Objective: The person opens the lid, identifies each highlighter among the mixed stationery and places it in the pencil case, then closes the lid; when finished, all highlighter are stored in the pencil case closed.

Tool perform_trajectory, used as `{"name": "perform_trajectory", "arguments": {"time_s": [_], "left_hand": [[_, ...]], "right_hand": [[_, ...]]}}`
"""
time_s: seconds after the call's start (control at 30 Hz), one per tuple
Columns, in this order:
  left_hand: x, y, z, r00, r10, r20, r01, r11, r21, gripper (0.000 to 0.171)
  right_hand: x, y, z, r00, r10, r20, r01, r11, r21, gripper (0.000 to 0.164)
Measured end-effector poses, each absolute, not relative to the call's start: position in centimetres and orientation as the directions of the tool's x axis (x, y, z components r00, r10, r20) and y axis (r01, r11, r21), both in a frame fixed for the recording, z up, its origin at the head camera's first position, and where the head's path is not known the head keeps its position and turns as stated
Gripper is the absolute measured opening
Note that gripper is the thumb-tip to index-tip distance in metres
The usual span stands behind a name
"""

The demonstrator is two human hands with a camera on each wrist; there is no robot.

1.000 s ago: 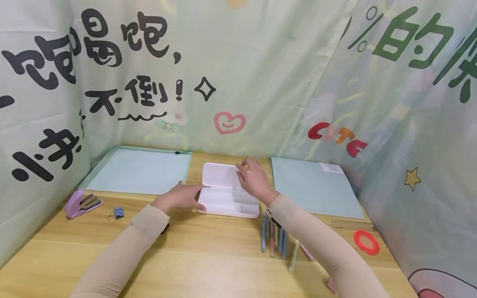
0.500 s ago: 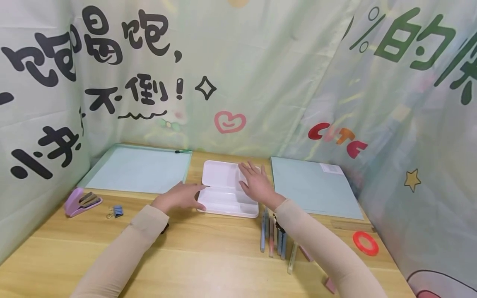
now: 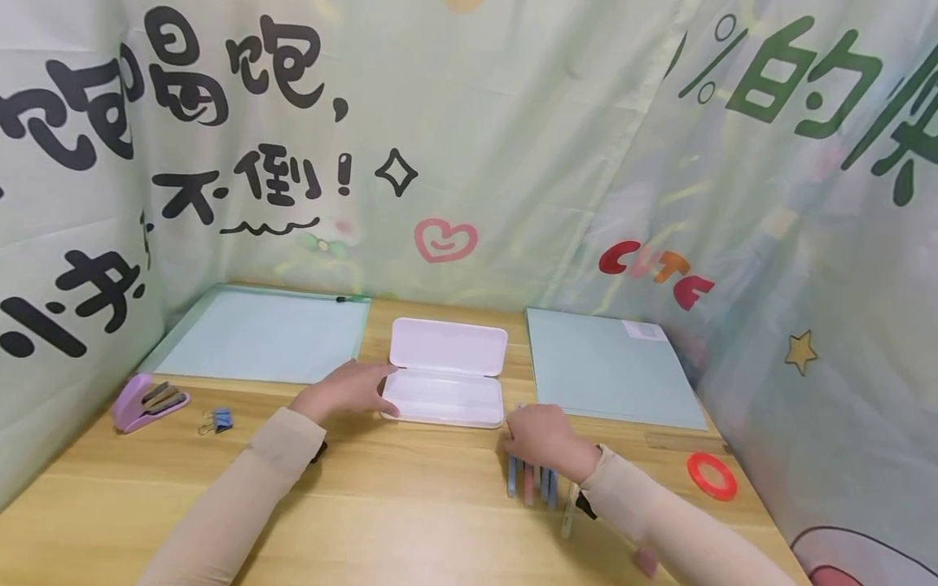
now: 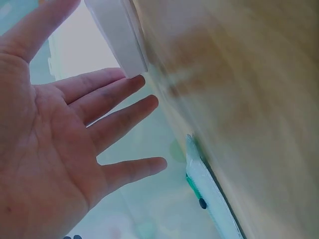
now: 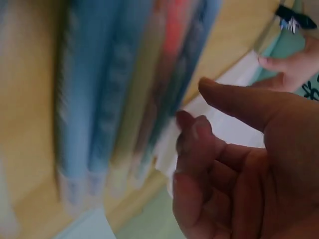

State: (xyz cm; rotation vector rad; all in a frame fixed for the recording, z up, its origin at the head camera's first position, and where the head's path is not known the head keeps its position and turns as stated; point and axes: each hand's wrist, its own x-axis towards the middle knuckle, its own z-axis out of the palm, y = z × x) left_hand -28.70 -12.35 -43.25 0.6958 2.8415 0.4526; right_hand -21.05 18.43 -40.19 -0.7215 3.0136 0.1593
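A white pencil case (image 3: 449, 346) lies unfolded at the middle of the table, lid tilted back and tray facing up. My left hand (image 3: 344, 391) is at its left end, thumb by the front corner; the left wrist view shows the fingers spread and fairly straight, some touching the case edge (image 4: 119, 45). A row of several pens (image 5: 84, 109), blue, yellowish and red, lies right of the case. Over their far ends is my right hand (image 3: 545, 439), hiding part of them. In the right wrist view its fingers bend loosely beside the pens, thumb apart, with no pen visibly held.
At left are a purple stapler (image 3: 146, 404) and a blue binder clip (image 3: 221, 420). Pale blue folders (image 3: 264, 334) lie back left and back right. A ruler (image 3: 681, 442), a red tape ring (image 3: 712, 476) and a pink block (image 3: 646, 561) are at right.
My right hand has left the pencil case's lid and come nearer and to the right, over the pens. My left hand stays at the case's left end.
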Motion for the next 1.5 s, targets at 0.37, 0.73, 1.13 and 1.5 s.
{"name": "perform_trajectory", "arguments": {"time_s": [0.37,0.73,1.13,1.5], "left_hand": [[-28.4,-12.5,-42.7,-0.879,0.459,-0.13,0.396,0.853,0.34,0.089],[-28.3,-12.7,-42.5,-0.881,0.456,-0.126,0.391,0.852,0.348,0.089],[-28.4,-12.3,-42.6,-0.878,0.459,-0.138,0.391,0.852,0.347,0.091],[-28.5,-12.4,-43.0,-0.882,0.455,-0.12,0.395,0.855,0.337,0.09]], "right_hand": [[-19.8,18.1,-41.2,-0.928,-0.358,-0.104,-0.362,0.932,0.021,0.042],[-20.8,18.3,-39.9,-0.955,-0.295,0.017,-0.295,0.951,-0.09,0.036],[-25.6,14.6,-39.2,-0.707,-0.616,0.346,-0.574,0.787,0.228,0.015],[-29.1,11.3,-41.9,-0.686,-0.698,0.205,-0.599,0.702,0.385,0.016]]}}
